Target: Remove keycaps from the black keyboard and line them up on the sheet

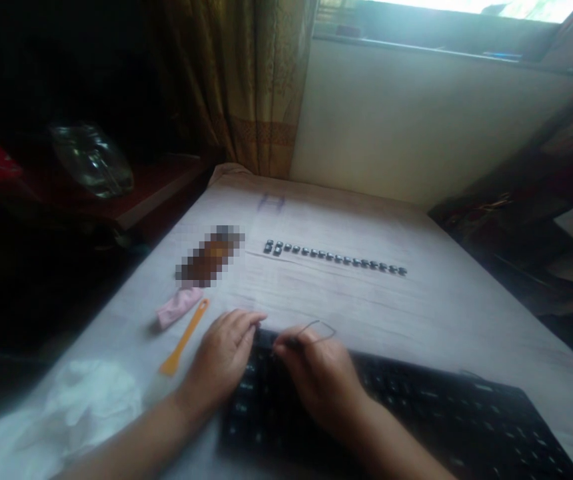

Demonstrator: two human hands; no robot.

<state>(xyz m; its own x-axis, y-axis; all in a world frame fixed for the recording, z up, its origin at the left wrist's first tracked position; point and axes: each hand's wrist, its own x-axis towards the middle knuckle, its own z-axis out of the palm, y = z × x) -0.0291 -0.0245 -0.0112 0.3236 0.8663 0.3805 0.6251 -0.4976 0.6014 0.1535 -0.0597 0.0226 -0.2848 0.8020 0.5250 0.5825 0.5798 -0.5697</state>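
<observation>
A black keyboard [446,413] lies at an angle along the near part of the cloth-covered bed or table. My left hand [229,343] is closed at its far left corner, with the fingertips over the edge. My right hand [319,367] is closed on a thin wire keycap puller [324,328], whose bent wire loop sticks up above the knuckles. The right fingertips are just over the keyboard's top left keys; their exact contact is blurred. Beyond the keyboard, loose black keycaps [339,258] lie in a long row, doubled at its left end.
Left of my hands lie an orange scraper [185,339], a folded pink cloth [180,307] and a pixelated brownish object [211,257]. Crumpled white material [91,400] is at the near left. A glass jar [94,160] stands on a dark red ledge. Curtain and wall close off the far side.
</observation>
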